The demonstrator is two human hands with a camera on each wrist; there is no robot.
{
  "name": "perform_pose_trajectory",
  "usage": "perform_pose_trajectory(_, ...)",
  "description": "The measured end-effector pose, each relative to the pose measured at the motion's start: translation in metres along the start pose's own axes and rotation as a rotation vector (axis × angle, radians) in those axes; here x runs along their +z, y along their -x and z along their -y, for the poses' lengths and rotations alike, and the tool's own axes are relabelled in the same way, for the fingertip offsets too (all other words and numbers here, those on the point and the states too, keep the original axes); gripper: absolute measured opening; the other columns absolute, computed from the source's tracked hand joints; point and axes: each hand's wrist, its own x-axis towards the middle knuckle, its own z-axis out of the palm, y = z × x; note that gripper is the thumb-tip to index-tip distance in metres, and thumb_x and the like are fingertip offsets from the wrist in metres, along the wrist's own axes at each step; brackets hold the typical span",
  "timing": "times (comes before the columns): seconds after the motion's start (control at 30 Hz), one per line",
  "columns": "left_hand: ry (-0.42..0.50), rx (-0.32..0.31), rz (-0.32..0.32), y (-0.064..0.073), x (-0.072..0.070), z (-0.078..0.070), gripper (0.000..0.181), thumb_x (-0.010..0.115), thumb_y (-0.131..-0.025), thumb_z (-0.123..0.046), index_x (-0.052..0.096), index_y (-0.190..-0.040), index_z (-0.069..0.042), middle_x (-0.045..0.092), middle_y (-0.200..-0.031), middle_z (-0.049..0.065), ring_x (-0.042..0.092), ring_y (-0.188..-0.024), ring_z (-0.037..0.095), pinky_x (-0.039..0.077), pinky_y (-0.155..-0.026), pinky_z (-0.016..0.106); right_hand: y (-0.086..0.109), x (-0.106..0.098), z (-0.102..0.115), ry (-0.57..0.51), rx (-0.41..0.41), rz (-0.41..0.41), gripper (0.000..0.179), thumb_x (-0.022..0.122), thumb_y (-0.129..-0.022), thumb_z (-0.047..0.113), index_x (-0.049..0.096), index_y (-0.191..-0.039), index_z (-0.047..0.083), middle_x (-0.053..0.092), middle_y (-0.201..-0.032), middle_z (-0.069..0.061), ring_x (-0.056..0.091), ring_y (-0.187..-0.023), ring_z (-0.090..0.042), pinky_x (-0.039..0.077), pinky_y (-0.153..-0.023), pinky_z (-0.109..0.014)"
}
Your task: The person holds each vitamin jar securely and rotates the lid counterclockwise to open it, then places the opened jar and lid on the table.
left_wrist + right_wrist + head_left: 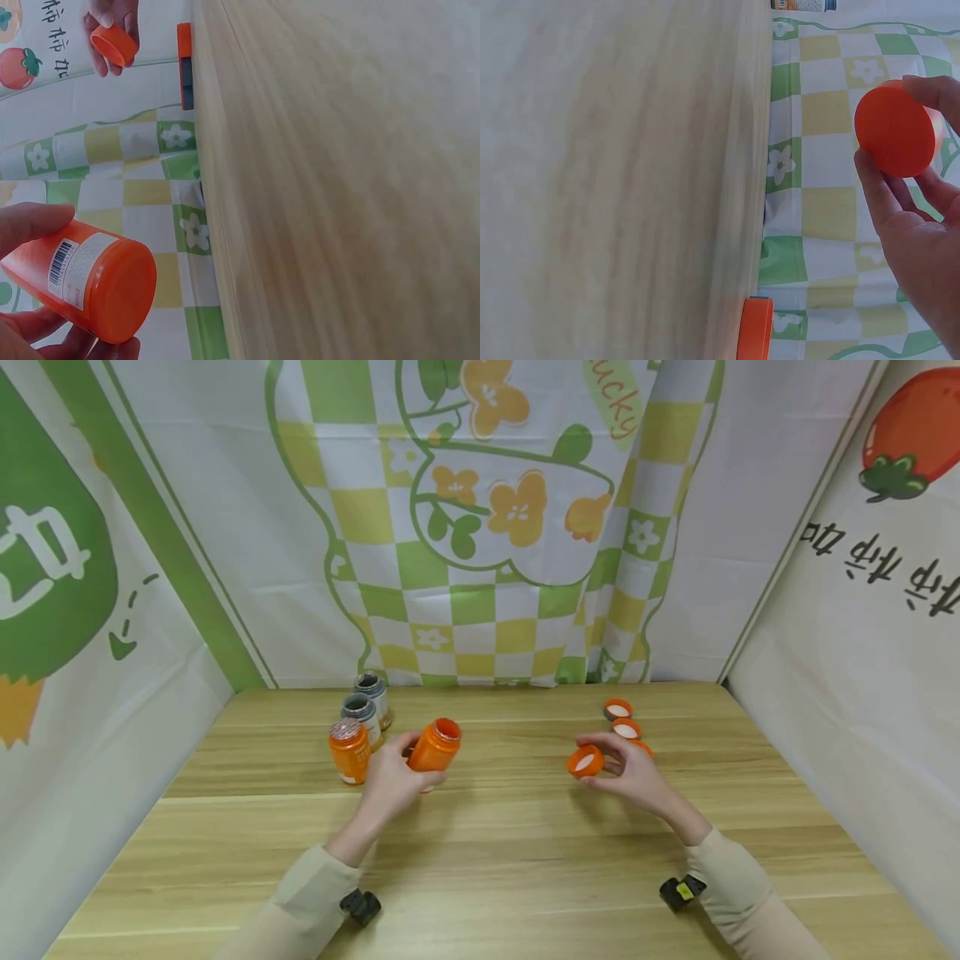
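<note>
An uncapped orange bottle (436, 746) is gripped by my left hand (395, 777), its open mouth tilted up and to the right. In the left wrist view the same orange bottle (97, 281) shows its base and a white barcode label. My right hand (634, 774) pinches an orange screw cap (586, 762) by its rim, with the white liner facing the head camera. The flat outer top of that orange cap (897, 129) shows in the right wrist view. Bottle and cap are apart, both held above the table.
On the left stand another orange bottle (350, 753) and two grey bottles (362, 714), (372, 693) in a row. Several caps (626, 728) with orange rims lie in a line behind my right hand. A patterned curtain (480, 635) hangs at the wooden table's (510, 868) back edge.
</note>
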Motion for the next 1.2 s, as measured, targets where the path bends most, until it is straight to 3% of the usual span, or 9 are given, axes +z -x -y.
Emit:
perform_pose_trajectory(0.3, -0.027, 0.000, -0.008, 0.001, -0.006, 0.004, 0.061, 0.084, -0.061, -0.015, 0.063, -0.117, -0.004, 0.068, -0.104, 0.013, 0.062, -0.093, 0.026, 0.047, -0.084, 0.044, 0.003, -0.004, -0.002, -0.007, 0.036, 0.005, 0.055, 0.074, -0.078, 0.003, 0.051, -0.128, -0.004, 0.050, -0.130, -0.025, 0.060, -0.109, -0.016, 0.048, -0.090, -0.018)
perform_pose_trajectory(0.53, -0.025, -0.012, -0.008, 0.000, -0.010, 0.008, 0.057, 0.084, -0.062, -0.014, 0.064, -0.114, -0.004, 0.068, -0.103, 0.013, 0.062, -0.093, 0.027, 0.047, -0.084, 0.044, 0.006, -0.009, 0.000, 0.124, 0.016, -0.011, 0.055, 0.074, -0.079, 0.006, 0.052, -0.129, -0.002, 0.054, -0.129, -0.021, 0.059, -0.109, -0.019, 0.047, -0.089, -0.019)
perform_pose_trajectory(0.73, -0.038, -0.026, -0.014, 0.000, -0.014, 0.012, 0.055, 0.084, -0.061, -0.014, 0.065, -0.112, -0.005, 0.069, -0.101, 0.013, 0.063, -0.093, 0.027, 0.048, -0.084, 0.043, 0.009, -0.015, -0.008, 0.142, 0.027, -0.018, 0.054, 0.073, -0.080, 0.005, 0.053, -0.129, 0.000, 0.055, -0.130, -0.021, 0.057, -0.112, -0.017, 0.045, -0.091, -0.017)
perform_pose_trajectory(1.03, -0.045, -0.043, -0.007, -0.001, -0.020, 0.017, 0.055, 0.083, -0.062, -0.013, 0.064, -0.112, -0.005, 0.069, -0.102, 0.014, 0.062, -0.094, 0.026, 0.048, -0.086, 0.044, 0.014, -0.021, -0.006, 0.229, 0.072, -0.013, 0.054, 0.076, -0.078, 0.012, 0.055, -0.128, 0.005, 0.057, -0.129, -0.017, 0.056, -0.115, -0.028, 0.045, -0.092, -0.017)
perform_pose_trajectory(1.2, -0.053, -0.041, -0.015, 0.000, -0.024, 0.018, 0.056, 0.083, -0.061, -0.011, 0.064, -0.113, -0.004, 0.069, -0.102, 0.015, 0.063, -0.093, 0.026, 0.048, -0.085, 0.042, 0.015, -0.023, -0.003, 0.316, 0.060, -0.018, 0.056, 0.079, -0.074, 0.010, 0.057, -0.125, 0.003, 0.059, -0.126, -0.017, 0.059, -0.111, -0.030, 0.049, -0.090, -0.025)
